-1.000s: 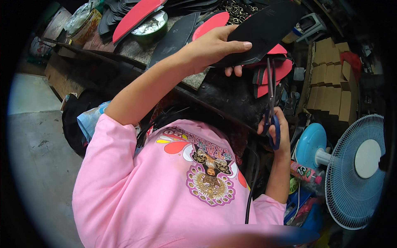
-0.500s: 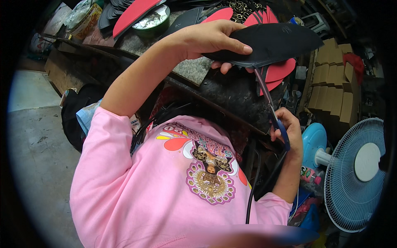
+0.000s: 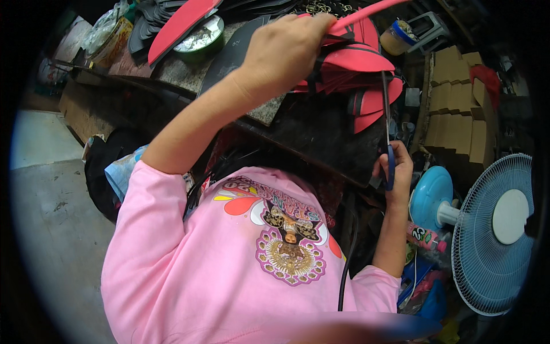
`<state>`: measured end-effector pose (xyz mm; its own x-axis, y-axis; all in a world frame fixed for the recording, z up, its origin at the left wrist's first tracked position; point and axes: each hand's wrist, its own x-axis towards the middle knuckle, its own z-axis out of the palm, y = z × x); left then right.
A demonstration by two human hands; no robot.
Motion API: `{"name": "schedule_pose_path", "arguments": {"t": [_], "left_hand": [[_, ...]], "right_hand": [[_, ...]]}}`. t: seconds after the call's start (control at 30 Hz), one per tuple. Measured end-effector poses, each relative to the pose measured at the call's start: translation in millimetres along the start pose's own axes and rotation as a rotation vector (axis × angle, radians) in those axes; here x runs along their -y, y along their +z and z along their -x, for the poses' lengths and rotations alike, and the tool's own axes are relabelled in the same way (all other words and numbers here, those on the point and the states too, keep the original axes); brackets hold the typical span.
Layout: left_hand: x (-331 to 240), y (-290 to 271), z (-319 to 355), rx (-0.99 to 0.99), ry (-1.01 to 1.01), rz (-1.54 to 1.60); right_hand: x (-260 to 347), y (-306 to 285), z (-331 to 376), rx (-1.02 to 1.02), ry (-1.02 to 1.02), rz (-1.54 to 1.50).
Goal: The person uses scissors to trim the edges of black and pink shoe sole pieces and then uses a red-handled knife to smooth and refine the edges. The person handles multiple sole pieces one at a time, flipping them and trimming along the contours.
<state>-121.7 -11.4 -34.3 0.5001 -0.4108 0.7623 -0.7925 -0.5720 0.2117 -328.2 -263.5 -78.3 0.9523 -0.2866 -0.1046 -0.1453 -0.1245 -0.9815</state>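
My left hand [image 3: 289, 49] is raised over the workbench, gripping a thin red-and-black insole sheet [image 3: 366, 12] seen almost edge-on. My right hand [image 3: 394, 172] sits lower at the bench's near edge, closed on blue-handled scissors [image 3: 388, 123] whose long blades point up toward a stack of red insole pieces [image 3: 361, 63]. The scissor tips reach the lower edge of that stack. A pink printed shirt [image 3: 252, 269] fills the lower middle of the view.
A green bowl [image 3: 201, 39] and black sole cut-outs [image 3: 154, 17] lie on the stone-topped bench [image 3: 269, 112]. Stacked cardboard boxes [image 3: 458, 109] stand at right, above a blue-and-white fan [image 3: 492, 229]. A dark bag [image 3: 103, 172] rests on the grey floor at left.
My left hand has turned the insole sheet from showing its flat black face to nearly edge-on and lifted it. My right hand with the scissors dropped slightly and the blades now stand upright.
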Motion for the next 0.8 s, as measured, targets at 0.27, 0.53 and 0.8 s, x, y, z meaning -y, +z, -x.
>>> {"name": "schedule_pose_path", "arguments": {"t": [0.27,0.53,0.8], "left_hand": [[-25.6,23.3,26.9,0.148,0.133,-0.051],[5.8,15.1,-3.3,-0.078,0.046,0.112],[-2.9,18.3,0.1,0.272,-0.131,0.43]], "right_hand": [[-3.2,11.2,-14.2,-0.175,-0.151,-0.17],[-28.7,32.4,-33.5,-0.245,-0.22,-0.152],[-41.8,30.4,-36.1,-0.212,-0.204,-0.116]]}}
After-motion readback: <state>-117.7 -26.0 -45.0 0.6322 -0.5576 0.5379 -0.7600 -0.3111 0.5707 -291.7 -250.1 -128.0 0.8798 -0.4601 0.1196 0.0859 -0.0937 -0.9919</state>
